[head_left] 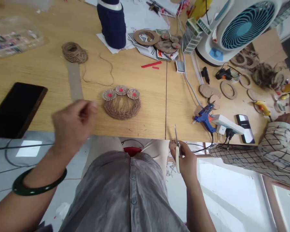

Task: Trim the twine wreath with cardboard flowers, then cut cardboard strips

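My left hand (pixel 73 124) hovers at the table's near edge, fingers curled together and blurred by motion; what it holds, if anything, is unclear. A cardboard strip (pixel 74 82) lies just beyond it. My right hand (pixel 186 159) is below the table edge, closed on white-handled scissors (pixel 177 151) with the blades pointing up. Between the hands on the wooden table (pixel 140 103) lies a twine-wrapped ring (pixel 122 106) topped with three round paper flowers with red centres. A ball of twine (pixel 74 52) sits further back, its loose end trailing toward the ring.
A black phone (pixel 14 109) lies at the left edge. A blue glue gun (pixel 205 116) and white power strip (pixel 228 124) sit at right, near another person's checked sleeve (pixel 268 154). Cardboard rings (pixel 228 89), a white fan (pixel 241 25) and a navy bottle (pixel 112 24) stand behind.
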`<state>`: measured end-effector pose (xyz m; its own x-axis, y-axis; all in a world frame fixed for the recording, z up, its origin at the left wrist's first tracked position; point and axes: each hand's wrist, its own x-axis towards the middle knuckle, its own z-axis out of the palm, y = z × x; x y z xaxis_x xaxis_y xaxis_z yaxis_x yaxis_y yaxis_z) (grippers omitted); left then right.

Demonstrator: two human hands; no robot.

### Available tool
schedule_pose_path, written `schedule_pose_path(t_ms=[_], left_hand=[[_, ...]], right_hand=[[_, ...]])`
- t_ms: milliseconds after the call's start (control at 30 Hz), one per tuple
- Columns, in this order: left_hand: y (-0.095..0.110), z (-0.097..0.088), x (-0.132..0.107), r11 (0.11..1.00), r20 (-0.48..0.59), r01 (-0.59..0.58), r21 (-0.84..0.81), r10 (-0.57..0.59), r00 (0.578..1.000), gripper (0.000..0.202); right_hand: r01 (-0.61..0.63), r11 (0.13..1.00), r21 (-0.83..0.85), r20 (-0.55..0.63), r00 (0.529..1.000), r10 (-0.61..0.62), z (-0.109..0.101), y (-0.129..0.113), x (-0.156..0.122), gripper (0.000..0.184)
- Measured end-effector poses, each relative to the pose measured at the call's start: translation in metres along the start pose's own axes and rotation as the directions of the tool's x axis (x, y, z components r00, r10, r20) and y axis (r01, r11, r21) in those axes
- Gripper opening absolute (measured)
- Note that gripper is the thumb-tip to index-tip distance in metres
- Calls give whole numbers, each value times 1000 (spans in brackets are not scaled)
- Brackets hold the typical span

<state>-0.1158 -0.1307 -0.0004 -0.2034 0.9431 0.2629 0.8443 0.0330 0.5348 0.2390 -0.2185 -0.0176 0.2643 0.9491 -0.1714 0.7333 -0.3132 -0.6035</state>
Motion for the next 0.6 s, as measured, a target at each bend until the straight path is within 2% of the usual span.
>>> schedule_pose_path(t_ms=[33, 67, 100, 133, 167, 200, 267, 333, 433, 500, 600], left_hand=[[8, 7, -12, 988, 4, -147, -50, 148, 989, 35], [17, 18, -23, 935, 73, -337, -111, 346, 935, 39], [26, 30, -35, 862, 169, -484, -151, 505, 847, 48], [33, 43, -45, 791, 208, -589, -164, 612, 763, 59], [39, 56, -53, 761, 243, -633, -141, 647, 723, 70], [44, 67, -60, 760, 266, -642, -98, 642, 719, 79], [52, 84, -69, 775, 275, -630, -51, 617, 737, 91], [61, 93, -74, 761, 283, -645, -70, 635, 719, 94], [77, 103, -83, 658, 282, -734, -166, 745, 604, 85], [84, 110, -88, 583, 241, -783, -216, 809, 536, 74], [78, 125, -91, 445, 136, -851, -281, 896, 423, 52]], right_hand=[[12, 1000, 26, -15, 1000, -11, 1, 1, 0, 47], [24, 998, 49, -30, 999, -23, 2, 1, 1, 45], [36, 997, 69, -47, 998, -32, 2, 0, 1, 44], [46, 995, 86, -61, 997, -41, 2, 0, 0, 43], [56, 993, 101, -72, 996, -49, 2, 0, 0, 42], [65, 991, 114, -77, 995, -56, 2, 0, -1, 41], [78, 987, 140, -78, 995, -68, 3, 1, -4, 39], [83, 984, 158, -68, 995, -73, 3, 3, -8, 37], [82, 982, 171, -58, 996, -74, 5, 7, -15, 37], [81, 980, 180, -55, 996, -72, 5, 9, -19, 37], [80, 980, 184, -51, 996, -72, 5, 11, -23, 37]])
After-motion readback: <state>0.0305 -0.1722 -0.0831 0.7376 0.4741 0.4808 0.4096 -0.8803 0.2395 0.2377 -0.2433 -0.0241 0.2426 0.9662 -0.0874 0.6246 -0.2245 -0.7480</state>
